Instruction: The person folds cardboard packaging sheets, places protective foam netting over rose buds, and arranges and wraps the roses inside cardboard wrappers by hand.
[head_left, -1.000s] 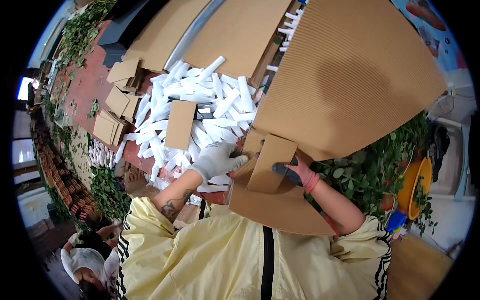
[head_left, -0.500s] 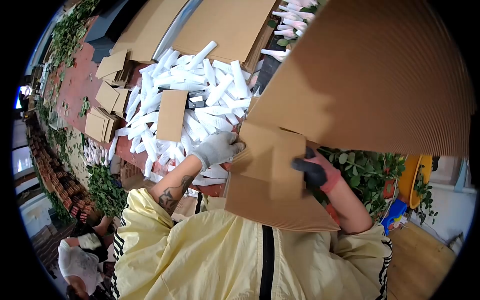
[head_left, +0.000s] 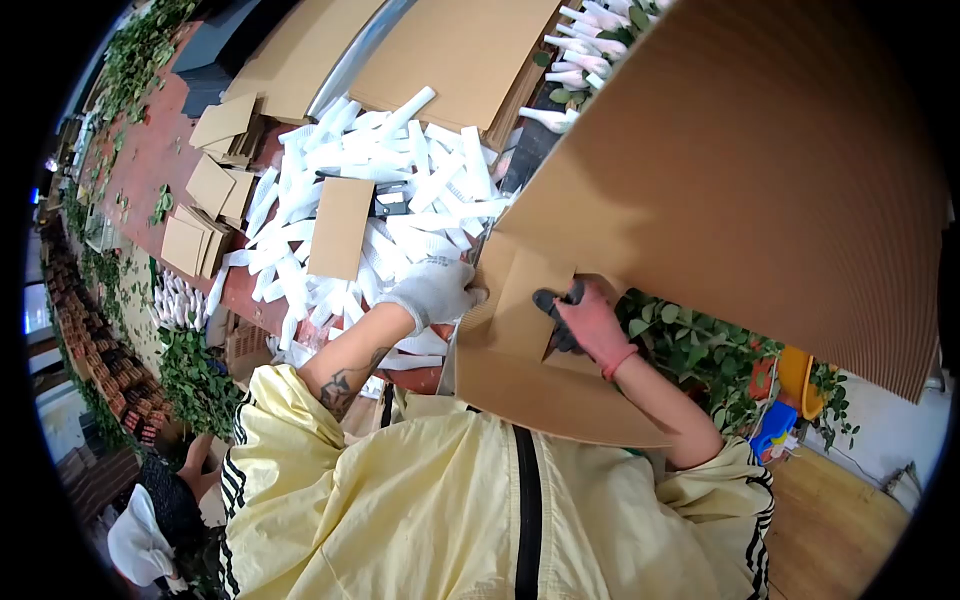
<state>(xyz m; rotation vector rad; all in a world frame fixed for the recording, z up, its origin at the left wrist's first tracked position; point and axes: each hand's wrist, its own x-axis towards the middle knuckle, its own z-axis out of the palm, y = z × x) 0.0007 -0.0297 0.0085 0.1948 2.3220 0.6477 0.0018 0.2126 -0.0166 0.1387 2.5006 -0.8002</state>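
Head view: the left hand (head_left: 432, 290) pinches the big cardboard (head_left: 760, 190) beside its thumb. The right hand (head_left: 588, 318) touches the small card (head_left: 522, 300) under its curled fingers; I can't tell if it grips. Both look light and bendy, best held by edges.

A loose, creased pale-yellow jacket (head_left: 420, 500) fills six o'clock, a broad black strip (head_left: 527, 510) running down its front. Black stripes (head_left: 232, 470) edge its sleeves at eight and four o'clock. A patterned tattoo (head_left: 340, 390) marks the left forearm (head_left: 372, 350). The left glove (head_left: 432, 290) is pale grey with faint print; the right glove (head_left: 597, 325) is red with dark grey fingers (head_left: 547, 300) and a rolled cuff (head_left: 618, 361).
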